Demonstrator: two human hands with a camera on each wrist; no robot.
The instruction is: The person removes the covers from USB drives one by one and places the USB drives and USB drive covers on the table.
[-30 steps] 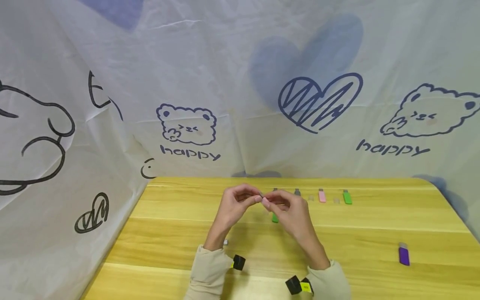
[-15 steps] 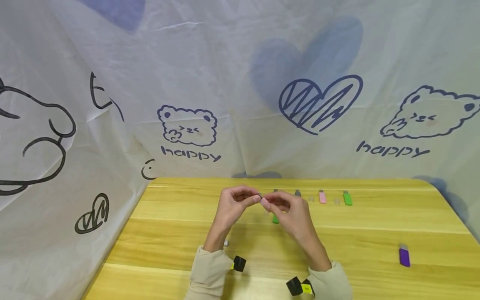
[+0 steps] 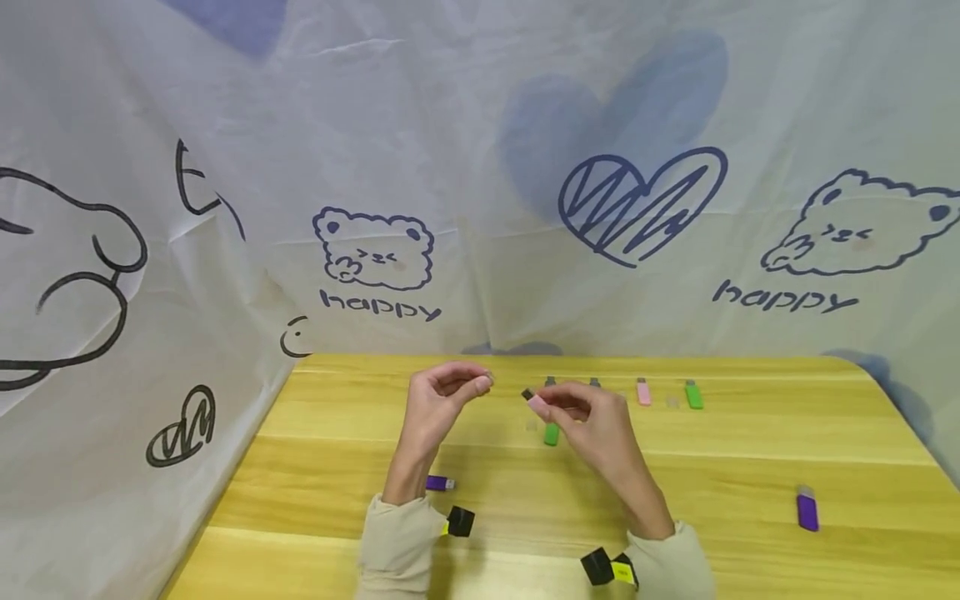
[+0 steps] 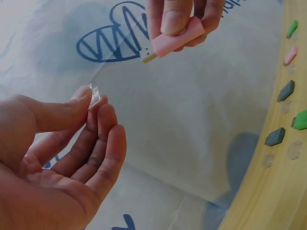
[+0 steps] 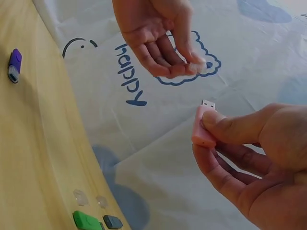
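My right hand [image 3: 592, 421] pinches a pink USB flash drive [image 5: 203, 127] between thumb and fingers, its bare metal plug pointing toward the other hand. A small clear plastic cap [image 4: 94, 95] is pinched between the thumb and index fingertip of my left hand [image 3: 442, 404]. Both hands are raised above the table, and a gap separates cap and drive. Below them on the table lie a green USB drive [image 3: 551, 434] and a clear cap [image 3: 532, 425]. Beside my left wrist rests a purple USB drive [image 3: 439, 483], partly hidden by the forearm.
Along the table's far side lie grey drives [image 4: 286, 90], a pink drive [image 3: 643, 392], another green drive [image 3: 694, 394] and clear caps [image 3: 673, 402]. A second purple drive [image 3: 807, 508] is at the right. A printed cloth [image 3: 480, 167] hangs behind the wooden table [image 3: 337, 417].
The hands were together at the fingertips; now the left has moved away leftward with the clear cap. The pink drive's metal plug has come into view, and more of the left purple drive shows.
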